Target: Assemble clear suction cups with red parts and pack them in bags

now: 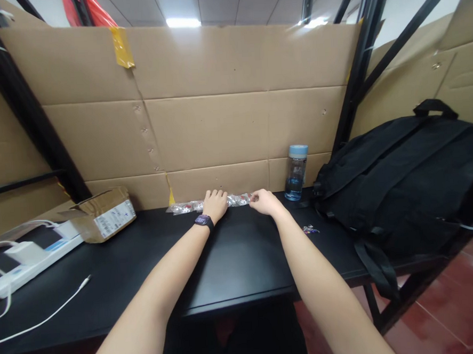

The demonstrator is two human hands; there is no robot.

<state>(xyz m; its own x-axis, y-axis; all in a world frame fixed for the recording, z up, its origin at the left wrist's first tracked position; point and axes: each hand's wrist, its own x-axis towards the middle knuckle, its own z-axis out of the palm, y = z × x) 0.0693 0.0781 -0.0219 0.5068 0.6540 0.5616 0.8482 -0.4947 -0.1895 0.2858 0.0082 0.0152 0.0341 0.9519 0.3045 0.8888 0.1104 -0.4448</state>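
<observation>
A row of small clear plastic packets [186,207] with bits of red inside lies along the back of the black table, against the cardboard. My left hand [215,204], with a dark watch [204,220] on its wrist, rests flat over the middle of the row, fingers stretched forward. At the row's right end, my right hand [263,202] pinches the edge of a packet [241,199] between thumb and fingers. What is printed on the packets is too small to read.
A water bottle [296,172] and a black backpack [413,182] stand to the right. Small colourful pieces [311,229] lie nearer on the table [241,262]. At left are an opened cardboard box [102,214], a white power strip [37,261] and a white cable [56,312].
</observation>
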